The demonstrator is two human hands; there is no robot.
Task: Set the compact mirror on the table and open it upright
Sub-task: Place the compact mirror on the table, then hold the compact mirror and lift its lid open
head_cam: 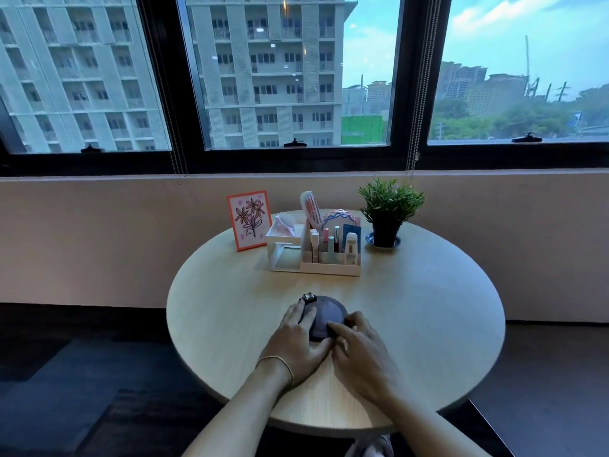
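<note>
Low in the frame's centre, the left hand (301, 338) and right hand (357, 344) both grasp the closed compact mirror (324, 316), which lies flat on the round table (428, 324). Bare tabletop spreads either side; an organizer (316, 258) stands above.

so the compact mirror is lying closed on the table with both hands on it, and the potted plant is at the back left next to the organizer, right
Not quite. In the head view the potted plant stands at the back right of the organizer; the flower picture frame is at its left. The rest holds: the compact mirror lies closed on the table with the left hand and right hand on it.
</note>
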